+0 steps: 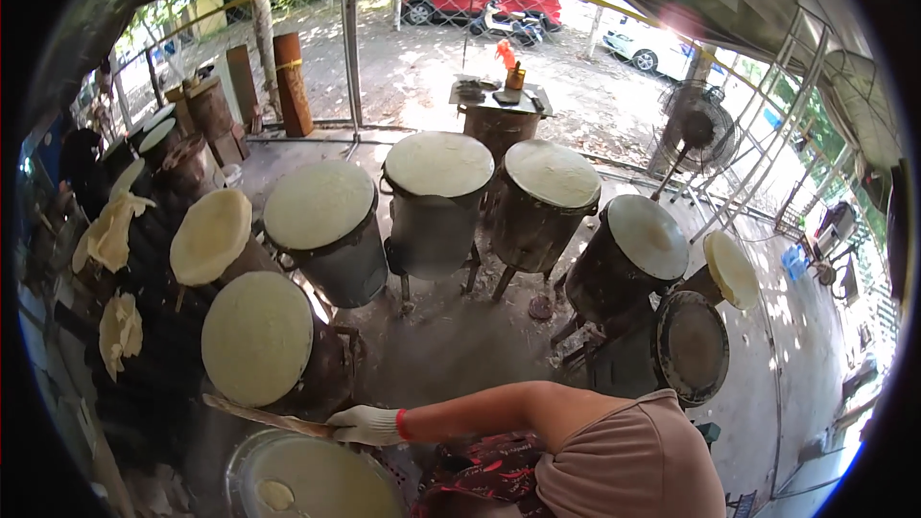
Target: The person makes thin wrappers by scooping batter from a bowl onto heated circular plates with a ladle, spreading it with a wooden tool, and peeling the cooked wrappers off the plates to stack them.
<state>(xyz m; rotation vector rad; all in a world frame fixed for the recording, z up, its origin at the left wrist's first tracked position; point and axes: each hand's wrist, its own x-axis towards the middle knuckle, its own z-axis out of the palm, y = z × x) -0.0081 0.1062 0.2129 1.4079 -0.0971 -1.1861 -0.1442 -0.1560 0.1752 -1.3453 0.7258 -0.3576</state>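
My right hand [369,425], in a white glove with a red cuff, is shut on a long wooden stick [264,415] that points left. The hand and stick sit above the rim of a round metal basin [247,451] holding pale liquid. Just beyond the stick stands a metal drum topped with a pale cream round sheet [257,338]. Several more drums with the same cream sheets curve around me, such as one [318,203] and another [438,163]. My left hand is out of view. My pink top and patterned trousers fill the lower right.
A tilted drum with a bare dark top [691,347] stands at the right. Crumpled pale sheets [110,235] hang at the left. Behind the drums are a small cluttered table [499,98], a standing fan [697,129], a wire fence and parked cars [480,0].
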